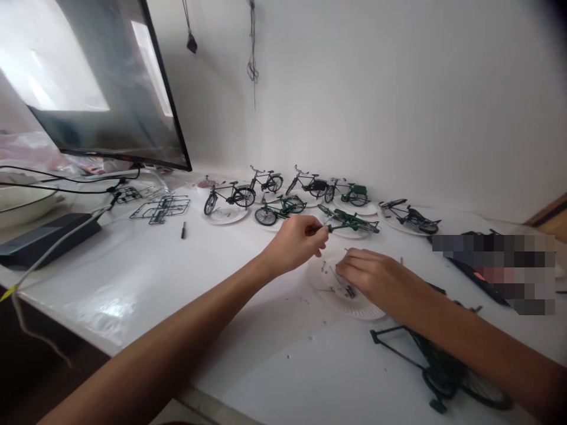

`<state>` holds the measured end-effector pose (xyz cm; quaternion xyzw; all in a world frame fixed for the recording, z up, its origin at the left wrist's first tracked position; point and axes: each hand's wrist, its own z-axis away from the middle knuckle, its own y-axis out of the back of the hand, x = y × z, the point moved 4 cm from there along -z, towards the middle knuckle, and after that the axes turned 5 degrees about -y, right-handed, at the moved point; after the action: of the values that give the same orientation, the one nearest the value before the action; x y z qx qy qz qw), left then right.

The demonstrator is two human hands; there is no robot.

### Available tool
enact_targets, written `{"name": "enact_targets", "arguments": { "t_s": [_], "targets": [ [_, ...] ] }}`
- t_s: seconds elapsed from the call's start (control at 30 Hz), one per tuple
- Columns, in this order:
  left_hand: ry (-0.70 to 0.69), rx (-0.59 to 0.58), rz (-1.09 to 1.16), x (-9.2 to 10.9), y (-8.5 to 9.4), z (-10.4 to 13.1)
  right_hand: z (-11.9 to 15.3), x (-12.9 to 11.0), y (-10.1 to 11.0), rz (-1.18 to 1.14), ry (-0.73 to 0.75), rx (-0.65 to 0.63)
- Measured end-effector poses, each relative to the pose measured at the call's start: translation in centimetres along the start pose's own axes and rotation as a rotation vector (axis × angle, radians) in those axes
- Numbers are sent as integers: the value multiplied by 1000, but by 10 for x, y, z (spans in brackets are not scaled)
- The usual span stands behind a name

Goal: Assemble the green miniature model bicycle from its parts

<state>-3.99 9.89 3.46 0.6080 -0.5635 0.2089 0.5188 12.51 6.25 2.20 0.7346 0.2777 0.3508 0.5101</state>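
Note:
My left hand [299, 243] is raised over the table, its thumb and fingers pinched on a small, thin dark part [315, 230]. That part overlaps a green model bicycle [349, 220] behind it, so its full shape is hard to tell. Fingers together and pointing down, my right hand [367, 273] reaches into a white fluted paper plate [361, 310]. Whatever it pinches is hidden. Small metal and dark pieces [349, 291] lie on this plate. Partly under my right forearm is a larger dark green model bicycle [443, 372], lying on its side.
Several model bicycles [230, 198] sit on paper plates along the wall. Green part frames [162, 208] and a short black stick [183, 230] lie left. A monitor [115, 88], a dark box [48, 242] with cables and a bowl [26, 203] occupy the left end.

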Motion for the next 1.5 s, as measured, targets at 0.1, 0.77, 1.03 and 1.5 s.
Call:
{"name": "enact_targets", "arguments": {
  "t_s": [0.1, 0.77, 1.03, 1.5],
  "targets": [
    [-5, 3, -6, 0, 0, 0, -2, -4, 1, 57, 35, 13],
    [2, -37, 16, 1, 2, 0, 5, 28, -22, -386, -182, 52],
    [6, -34, 16, 1, -1, 0, 5, 17, -15, -182, 4, 114],
    [45, -47, 197, 10, -23, 14, 38, 15, 56, -454, -511, 645]
  ]
}}
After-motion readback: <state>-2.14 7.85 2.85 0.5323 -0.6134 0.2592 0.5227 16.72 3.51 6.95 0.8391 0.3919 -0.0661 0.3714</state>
